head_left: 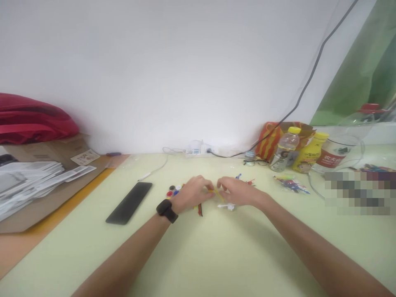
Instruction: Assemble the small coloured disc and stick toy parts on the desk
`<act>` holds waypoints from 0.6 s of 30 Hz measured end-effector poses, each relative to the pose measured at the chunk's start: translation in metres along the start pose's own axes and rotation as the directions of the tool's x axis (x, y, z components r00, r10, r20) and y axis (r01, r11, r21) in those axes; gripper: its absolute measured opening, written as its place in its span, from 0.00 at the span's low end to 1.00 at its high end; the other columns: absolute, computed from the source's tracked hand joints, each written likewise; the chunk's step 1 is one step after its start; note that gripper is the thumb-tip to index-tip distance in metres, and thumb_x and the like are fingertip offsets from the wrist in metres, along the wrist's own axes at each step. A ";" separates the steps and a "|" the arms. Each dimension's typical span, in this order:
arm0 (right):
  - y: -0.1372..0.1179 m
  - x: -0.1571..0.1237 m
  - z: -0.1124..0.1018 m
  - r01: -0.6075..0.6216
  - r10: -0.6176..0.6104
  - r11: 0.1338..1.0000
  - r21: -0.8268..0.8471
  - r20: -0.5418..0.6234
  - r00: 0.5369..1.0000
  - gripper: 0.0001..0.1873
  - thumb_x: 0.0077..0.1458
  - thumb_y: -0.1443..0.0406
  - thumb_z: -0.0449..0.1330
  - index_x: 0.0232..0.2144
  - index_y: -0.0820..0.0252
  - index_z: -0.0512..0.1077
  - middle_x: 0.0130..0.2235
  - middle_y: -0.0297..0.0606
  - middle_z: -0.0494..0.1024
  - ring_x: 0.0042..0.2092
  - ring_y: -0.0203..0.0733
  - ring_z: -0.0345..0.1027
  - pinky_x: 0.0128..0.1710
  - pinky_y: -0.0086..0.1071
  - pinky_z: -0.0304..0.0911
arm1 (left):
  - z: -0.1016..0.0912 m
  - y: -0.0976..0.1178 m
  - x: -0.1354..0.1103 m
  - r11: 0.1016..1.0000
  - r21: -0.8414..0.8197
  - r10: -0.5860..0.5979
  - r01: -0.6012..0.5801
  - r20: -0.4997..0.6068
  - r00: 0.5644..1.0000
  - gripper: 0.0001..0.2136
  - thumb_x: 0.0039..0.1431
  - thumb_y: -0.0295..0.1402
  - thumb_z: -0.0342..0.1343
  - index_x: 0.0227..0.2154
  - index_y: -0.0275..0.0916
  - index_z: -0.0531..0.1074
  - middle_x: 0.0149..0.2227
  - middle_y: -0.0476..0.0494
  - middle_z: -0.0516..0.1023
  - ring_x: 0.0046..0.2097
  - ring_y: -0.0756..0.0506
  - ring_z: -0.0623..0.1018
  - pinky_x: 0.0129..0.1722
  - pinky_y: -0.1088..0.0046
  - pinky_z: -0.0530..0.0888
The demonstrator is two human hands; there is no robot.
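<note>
My left hand (194, 192), with a black watch (167, 210) on its wrist, and my right hand (237, 191) meet over the pale yellow table (198, 251). Both are closed in a pinch on a small yellow piece (216, 192) held between them. Small round coloured pieces (172, 191) lie just left of my left hand. A red and black stick (200, 209) lies under the left hand. A little white piece (228, 206) rests below the right hand. Red and blue bits (247, 180) lie just beyond the right hand.
A black phone (129, 202) lies to the left. Stacked papers (27, 181) on cardboard and a red bag (31, 117) sit far left. Two bottles (286, 154), glasses (255, 162), a plastic bag of coloured parts (291, 183) and a clear jug (343, 152) stand at right. A power strip (198, 150) lies by the wall.
</note>
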State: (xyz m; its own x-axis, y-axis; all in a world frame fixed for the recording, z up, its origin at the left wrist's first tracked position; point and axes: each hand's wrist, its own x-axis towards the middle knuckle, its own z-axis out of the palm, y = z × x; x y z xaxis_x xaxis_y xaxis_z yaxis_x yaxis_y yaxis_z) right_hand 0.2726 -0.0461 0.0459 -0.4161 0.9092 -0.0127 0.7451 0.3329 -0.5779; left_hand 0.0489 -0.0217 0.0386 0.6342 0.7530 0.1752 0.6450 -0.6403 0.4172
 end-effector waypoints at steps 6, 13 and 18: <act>-0.004 -0.043 0.001 0.040 -0.035 0.995 -0.088 0.061 0.997 0.02 0.60 0.64 0.60 0.34 0.55 0.70 0.38 0.37 0.77 0.37 0.43 0.68 0.33 0.32 0.55 | 0.000 0.000 -0.008 0.982 0.188 0.040 -0.030 -0.046 0.998 0.04 0.61 0.32 0.57 0.36 0.41 0.76 0.39 0.42 0.79 0.46 0.39 0.75 0.50 0.61 0.69; 0.012 -0.040 -0.003 0.006 -0.007 1.000 -0.011 -0.084 0.996 0.07 0.64 0.65 0.53 0.32 0.56 0.66 0.34 0.36 0.76 0.35 0.41 0.67 0.35 0.33 0.57 | 0.012 0.015 -0.011 0.949 0.265 0.184 -0.171 -0.025 0.983 0.10 0.67 0.29 0.51 0.42 0.43 0.77 0.46 0.43 0.79 0.51 0.38 0.71 0.48 0.59 0.67; 0.018 -0.037 -0.003 -0.005 0.037 0.977 0.215 -0.145 0.989 0.09 0.67 0.59 0.51 0.35 0.55 0.64 0.29 0.31 0.72 0.30 0.39 0.63 0.31 0.32 0.56 | 0.017 0.017 -0.009 0.925 0.331 0.202 -0.185 -0.016 0.979 0.13 0.68 0.30 0.51 0.51 0.45 0.75 0.48 0.40 0.77 0.50 0.37 0.70 0.47 0.58 0.67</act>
State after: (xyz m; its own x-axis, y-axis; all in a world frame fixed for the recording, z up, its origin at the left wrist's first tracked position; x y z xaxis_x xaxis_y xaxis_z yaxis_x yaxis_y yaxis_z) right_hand 0.3029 -0.0726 0.0382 -0.3085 0.9475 0.0845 0.6175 0.2670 -0.7399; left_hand 0.0615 -0.0421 0.0285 0.7442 0.6107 0.2705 0.6205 -0.7820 0.0583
